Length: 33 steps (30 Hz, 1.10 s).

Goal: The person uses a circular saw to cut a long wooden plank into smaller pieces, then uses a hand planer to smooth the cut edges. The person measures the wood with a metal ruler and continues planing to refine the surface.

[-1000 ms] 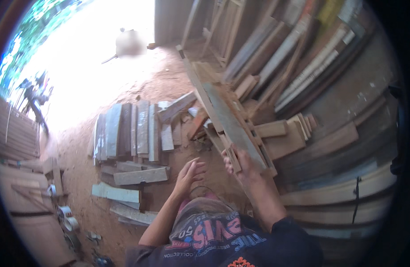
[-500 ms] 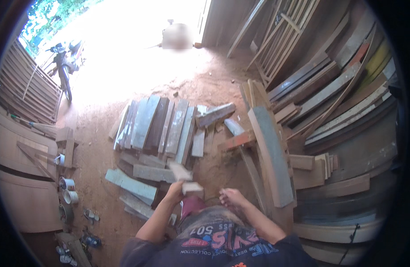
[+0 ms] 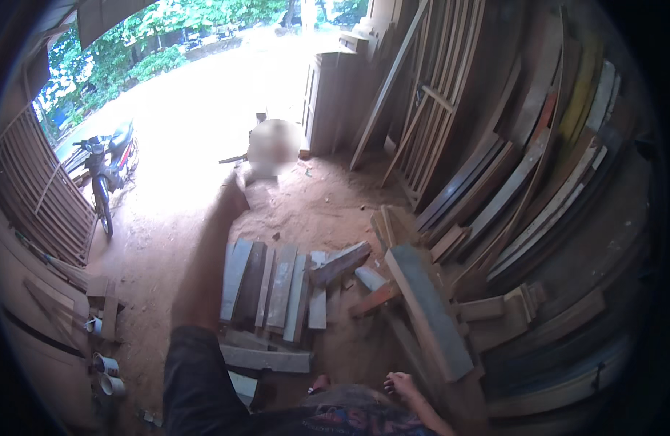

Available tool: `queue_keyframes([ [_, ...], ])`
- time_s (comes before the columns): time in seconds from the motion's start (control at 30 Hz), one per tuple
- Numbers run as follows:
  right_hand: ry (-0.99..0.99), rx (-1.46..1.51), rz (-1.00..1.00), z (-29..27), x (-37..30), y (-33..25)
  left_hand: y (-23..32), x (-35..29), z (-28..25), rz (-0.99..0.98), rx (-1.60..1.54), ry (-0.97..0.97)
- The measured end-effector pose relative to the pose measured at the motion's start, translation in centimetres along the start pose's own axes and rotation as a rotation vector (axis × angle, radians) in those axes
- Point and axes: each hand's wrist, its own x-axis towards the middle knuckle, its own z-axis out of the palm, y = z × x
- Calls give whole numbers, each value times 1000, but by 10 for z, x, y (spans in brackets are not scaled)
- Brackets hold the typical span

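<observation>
Left arm ran from the dark sleeve (image 3: 200, 378) at lower left up toward upper centre. Left hand (image 3: 237, 192) sat at its far end, blurred against the glare: couldn't tell if fingers were released or clenched on something. Right hand (image 3: 400, 384) was at bottom, just right of centre, fingers loosely curled; couldn't tell if they grasped anything. Nearest thing to it was the grey-topped timber (image 3: 431, 312), lower half of frame right of centre, lying aslant, bare wood along its left side, lower end near that hand but apart from it. Orange-ended block (image 3: 375, 298) lay to its left. Short boards (image 3: 280, 291) lay side by side at lower centre, a grey plank (image 3: 266, 360) crosswise below them. Long boards (image 3: 509, 196) filled much of the right side. White tins (image 3: 111, 385) were at lower left. Motorbike (image 3: 106, 174) stood at upper left beside a slatted panel (image 3: 47, 189), on bright dirt ground (image 3: 153, 276)
</observation>
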Motion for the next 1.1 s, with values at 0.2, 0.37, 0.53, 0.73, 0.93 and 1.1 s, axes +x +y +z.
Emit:
queue_keyframes([
  [0.2,21,4,-103,9,19,9,105,7,48,322,407,111],
  [0.37,21,-138,-4,4,29,40,-139,-43,38,-202,581,83],
  [0.53,41,-142,46,-13,23,50,-390,-220,40,-811,138,55],
  [0.73,23,-169,-79,-24,11,37,-526,-404,43,-1029,548,76],
  [0.93,34,-77,-361,-38,-21,-13,-550,-422,32,-1143,53,349],
  [1.1,348,-336,-861,-79,-56,-72,-521,-355,84,-780,185,396],
])
